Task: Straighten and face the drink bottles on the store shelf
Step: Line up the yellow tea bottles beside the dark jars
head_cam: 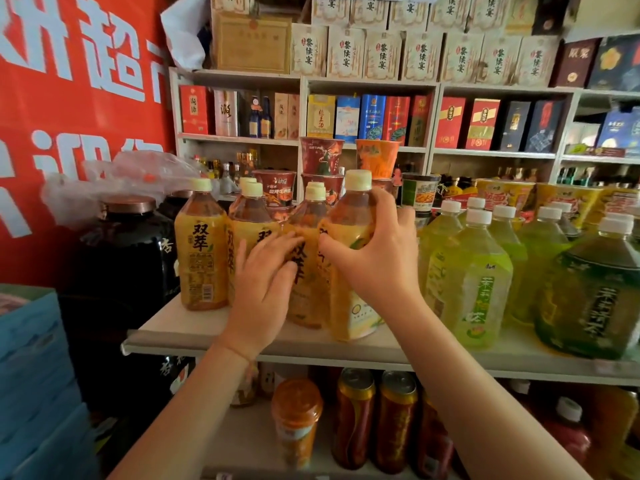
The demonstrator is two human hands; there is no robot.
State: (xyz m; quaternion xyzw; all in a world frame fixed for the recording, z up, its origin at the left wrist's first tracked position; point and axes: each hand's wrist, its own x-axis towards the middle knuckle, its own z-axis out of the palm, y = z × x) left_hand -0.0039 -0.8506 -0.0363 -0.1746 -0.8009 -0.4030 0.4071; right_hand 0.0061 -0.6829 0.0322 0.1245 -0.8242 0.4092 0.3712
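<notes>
- Your right hand has its fingers curled round the shoulder of the front amber plastic tea bottle with the cream cap; your left hand lies flat-fingered against the neighbouring amber bottle at its nine o'clock.
- Both stand near the front edge of the white shelf.
- You appear mid-facing: the gripped label looks turned aside, so next twist it forward, bracing the neighbour.

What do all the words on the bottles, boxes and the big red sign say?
"双萃" on the leftmost orange tea bottle.
"双萃" again on the orange bottle that the left hand touches.
"茶" on the pale green bottle; the rest is blurred.
"超" on the red banner; the other letters are cut off.
Cream boxes: three characters, too blurred to be sure.
Cup and can labels: too small.
</notes>
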